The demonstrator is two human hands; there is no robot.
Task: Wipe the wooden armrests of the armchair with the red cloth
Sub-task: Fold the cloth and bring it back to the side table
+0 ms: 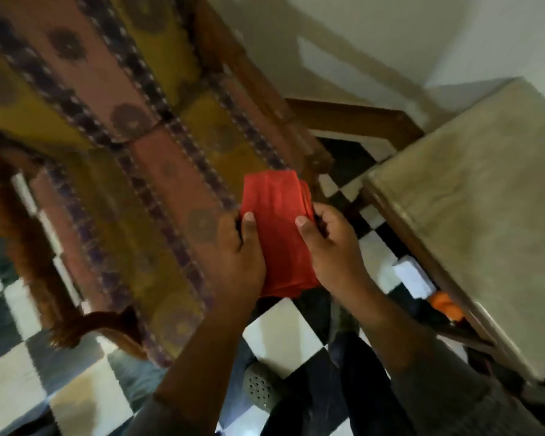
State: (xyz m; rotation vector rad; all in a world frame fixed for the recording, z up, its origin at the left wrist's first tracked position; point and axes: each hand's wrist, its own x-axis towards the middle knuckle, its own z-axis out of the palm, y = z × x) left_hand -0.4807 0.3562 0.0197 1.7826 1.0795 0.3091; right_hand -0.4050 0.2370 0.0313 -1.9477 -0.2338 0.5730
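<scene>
1. Black and white squares on the floor (274,338), pale wall (375,36) behind.
2. Big armchair (158,171) with yellow and pink stripes; wooden armrests on each side, one (258,89) by the wall, one (22,247) at the left.
3. Folded red cloth (279,228) up in the air, in front of the seat, not touching any armrest.
4. Left hand (239,259) closed on the cloth's left edge, thumb on top.
5. Right hand (328,247) pinching the right edge.
6. Tan stool or table (485,199) on the right, maybe; too blurry.
</scene>
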